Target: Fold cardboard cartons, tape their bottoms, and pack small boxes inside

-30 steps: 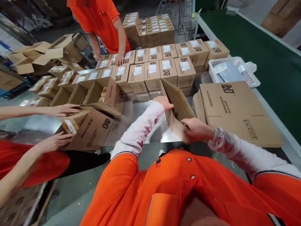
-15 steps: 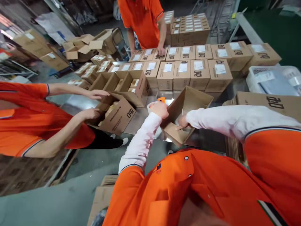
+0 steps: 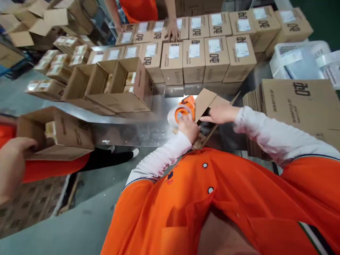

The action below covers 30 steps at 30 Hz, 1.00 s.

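Note:
My left hand is closed round an orange tape dispenser that carries a wide roll of clear tape. Right beside it, a brown cardboard box stands close to my body with its flaps partly folded in and a dark gap between them. My right hand is at the box's right side, with its fingers over a flap and a fingertip reaching left toward the gap. The lower part of the box is mostly hidden by my hands and the flaps.
Closed, labelled boxes stand in rows across the metal table. Open boxes stand at left. A co-worker's hand grips another box. Flat cartons and a white basket are at right.
The box has turned and its flaps are now folded over the opening. My right hand has come out of it onto a flap. At left, the co-worker's box has shifted left.

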Available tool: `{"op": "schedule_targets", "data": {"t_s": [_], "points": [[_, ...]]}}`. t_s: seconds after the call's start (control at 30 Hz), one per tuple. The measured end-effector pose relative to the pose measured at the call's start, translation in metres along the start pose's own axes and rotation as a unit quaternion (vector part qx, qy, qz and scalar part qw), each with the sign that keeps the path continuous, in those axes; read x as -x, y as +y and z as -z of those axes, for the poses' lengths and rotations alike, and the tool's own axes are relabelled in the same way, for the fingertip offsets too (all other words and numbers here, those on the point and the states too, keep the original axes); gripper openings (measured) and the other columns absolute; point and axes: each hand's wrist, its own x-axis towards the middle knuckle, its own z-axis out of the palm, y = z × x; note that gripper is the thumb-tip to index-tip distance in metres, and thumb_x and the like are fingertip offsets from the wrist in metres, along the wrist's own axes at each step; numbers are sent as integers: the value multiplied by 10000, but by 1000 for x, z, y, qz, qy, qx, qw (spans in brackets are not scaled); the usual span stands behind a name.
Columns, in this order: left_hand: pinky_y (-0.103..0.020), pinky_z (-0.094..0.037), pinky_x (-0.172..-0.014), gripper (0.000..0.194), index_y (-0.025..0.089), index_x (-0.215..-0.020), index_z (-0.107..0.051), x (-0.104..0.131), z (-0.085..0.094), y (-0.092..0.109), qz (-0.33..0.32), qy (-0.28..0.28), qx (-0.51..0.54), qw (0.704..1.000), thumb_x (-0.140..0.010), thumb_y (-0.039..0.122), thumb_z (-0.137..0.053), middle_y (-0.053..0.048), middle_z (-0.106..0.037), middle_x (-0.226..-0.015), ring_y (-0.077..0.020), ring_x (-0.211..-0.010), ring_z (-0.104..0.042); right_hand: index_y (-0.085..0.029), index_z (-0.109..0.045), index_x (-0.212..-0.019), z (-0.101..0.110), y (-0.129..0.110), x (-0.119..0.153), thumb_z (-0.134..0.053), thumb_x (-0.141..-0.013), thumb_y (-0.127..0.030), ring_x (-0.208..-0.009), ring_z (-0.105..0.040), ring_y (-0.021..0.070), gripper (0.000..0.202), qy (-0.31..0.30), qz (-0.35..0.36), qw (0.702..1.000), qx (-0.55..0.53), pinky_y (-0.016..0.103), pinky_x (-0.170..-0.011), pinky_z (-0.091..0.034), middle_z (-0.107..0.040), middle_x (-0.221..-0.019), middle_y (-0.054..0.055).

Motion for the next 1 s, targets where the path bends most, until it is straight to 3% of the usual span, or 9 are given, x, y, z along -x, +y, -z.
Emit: {"op": "schedule_targets", "data": {"t_s": [0.13, 0.23, 0.43, 0.6, 0.7, 0.77, 0.83, 0.93, 1.0], "points": [[-406, -524, -869, 461, 186, -1318, -767, -8, -3, -29, 14, -8, 49, 999, -1086, 328, -396, -211, -613, -1329, -339, -1105, -667, -19, -615, -1495, -20, -16, 23, -423, -1030, -752, -1478, -494, 428, 888, 200, 172, 965, -4, 647, -1258, -289, -573, -1514, 293], [-390, -527, -865, 435, 203, -1350, -749, -13, -2, -49, 1, -15, 51, 999, -1062, 348, -456, -192, -609, -1293, -307, -1034, -679, 48, -434, -1616, -42, -28, -3, -485, -1033, -699, -1596, -319, 447, 949, 305, 208, 929, 6, 698, -1299, -169, -407, -1647, 312], [-415, -535, -941, 490, 218, -1438, -715, -10, 4, -63, -25, -17, 30, 999, -1052, 248, -414, -191, -629, -1232, -320, -1111, -658, 50, -446, -1611, -78, -33, -62, -426, -1112, -498, -1584, -388, 384, 741, 301, 183, 936, -16, 612, -1309, -283, -459, -1626, 276], [-468, -528, -1069, 614, 121, -1598, -550, -21, 14, -84, -23, -6, 34, 999, -994, 178, -454, -225, -651, -1291, -351, -1242, -641, 33, -456, -1614, -80, -35, -52, -457, -1044, -713, -1635, -270, 401, 938, 276, 227, 933, -33, 631, -1330, -213, -343, -1690, 288], [-478, -529, -1107, 700, 107, -1614, -506, -39, 41, -91, -7, 35, 68, 997, -957, 325, -615, -215, -658, -1311, -365, -1254, -651, 51, -449, -1615, -79, -39, -49, -477, -991, -796, -1647, -225, 412, 1052, 248, 225, 941, -55, 623, -1350, -157, -299, -1707, 296], [-471, -540, -1102, 887, 153, -1579, -554, -61, 72, -83, -18, 57, 79, 995, -811, 508, -822, -172, -686, -1263, -365, -1208, -672, 51, -448, -1617, -79, -42, -51, -470, -986, -803, -1647, -229, 406, 1062, 240, 219, 943, -78, 610, -1359, -143, -311, -1703, 294], [-461, -531, -1125, 971, 199, -1535, -604, -94, 107, -60, -51, 62, 86, 993, -682, 535, -926, -124, -711, -1268, -346, -1204, -674, 56, -446, -1616, -79, -43, -53, -482, -970, -806, -1647, -224, 415, 1078, 236, 229, 939, -101, 619, -1358, -134, -306, -1703, 300], [-411, -524, -1155, 708, 202, -1442, -688, -169, 150, -6, -103, 16, 135, 985, -767, 331, -862, -64, -737, -1315, -274, -1203, -690, 47, -447, -1617, -78, -42, -56, -538, -964, -731, -1656, -187, 423, 1020, 221, 274, 930, -111, 652, -1352, -111, -274, -1716, 299], [-391, -551, -1124, 557, 171, -1359, -748, -229, 160, 32, -99, -57, 154, 981, -804, 204, -781, -47, -769, -1231, -242, -1149, -718, 28, -466, -1612, -78, -42, -57, -550, -981, -641, -1657, -190, 415, 923, 211, 300, 924, -105, 658, -1353, -125, -276, -1722, 283]]}}
